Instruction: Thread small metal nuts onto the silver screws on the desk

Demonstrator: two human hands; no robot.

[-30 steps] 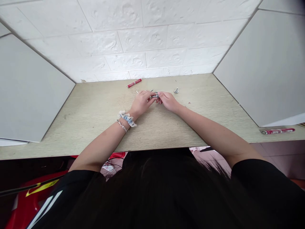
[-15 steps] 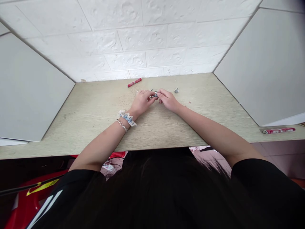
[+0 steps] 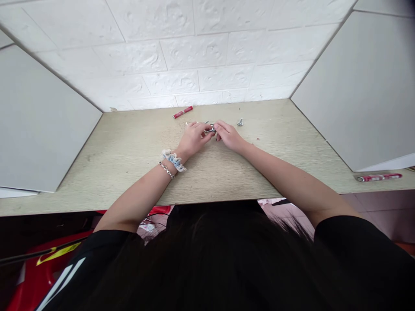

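A pale wood-grain table (image 3: pixel 129 147) is seen beneath the hands, its front edge running across the view on the near side of them. Beyond the hands, the table is closed off by a white wall (image 3: pixel 194 52) of embossed brick-pattern panels. Plain grey side panels are set at an angle, one to the left (image 3: pixel 39 125) of the hands and one to the right (image 3: pixel 359 90). The surfaces are evenly lit by soft, bright light. A red shape (image 3: pixel 29 276), not identifiable, is glimpsed under the table edge.
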